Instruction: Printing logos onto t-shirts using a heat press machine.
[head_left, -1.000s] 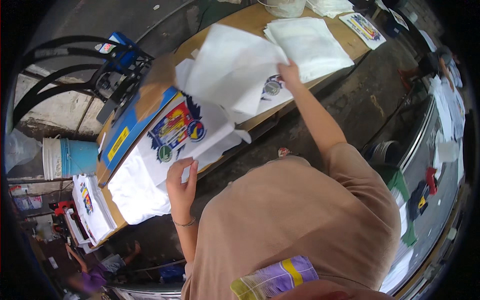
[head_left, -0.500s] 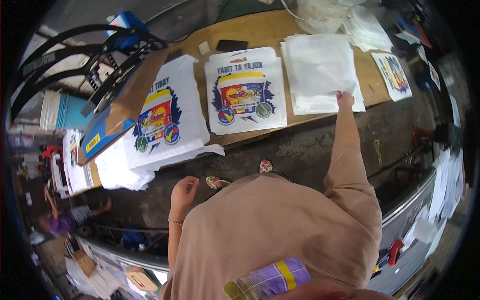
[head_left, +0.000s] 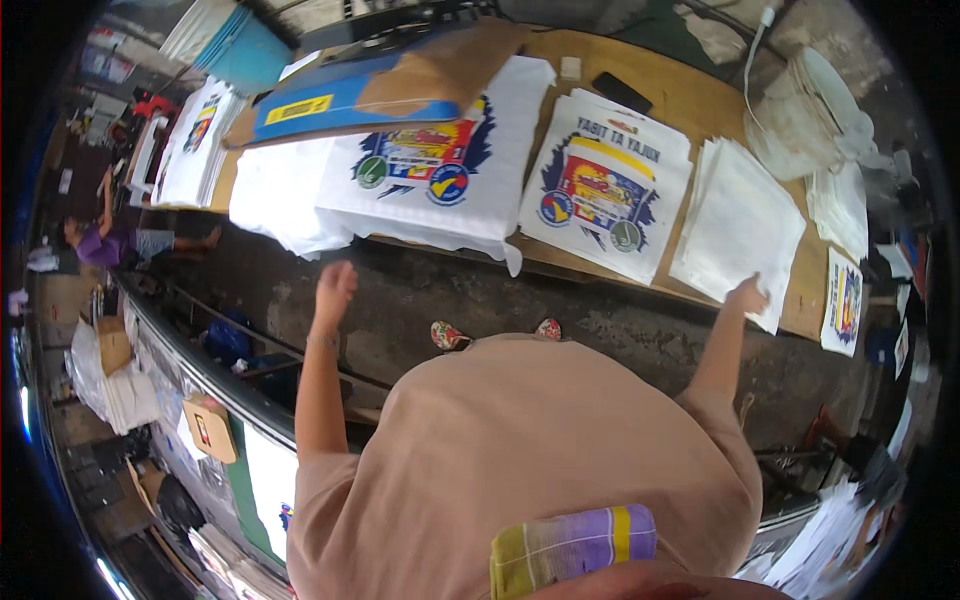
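Note:
My right hand (head_left: 747, 296) is at the near edge of a stack of white, slightly see-through sheets (head_left: 742, 225), its fingers closed on the sheet corner there. My left hand (head_left: 336, 288) hangs in the air in front of the table, empty, with its fingers loosely bent and a little apart. Left of the sheets lies a stack of printed white sheets (head_left: 607, 185) showing a colourful paint-bucket picture. Farther left a white printed cloth (head_left: 500, 190) drapes over the table edge, partly beneath a blue and brown cardboard-covered frame (head_left: 370, 95).
A dark phone (head_left: 622, 92) and a small pale block (head_left: 570, 67) lie on the wooden table (head_left: 690, 105). A cloudy plastic bucket (head_left: 800, 110) stands at the back right, a blue one (head_left: 240, 50) at the back left. Another person (head_left: 105, 243) is low at the far left.
The view has turned, so the table appears slanted the other way. My right hand remains at the sheet stack's near edge. My left hand is raised closer to the draped cloth.

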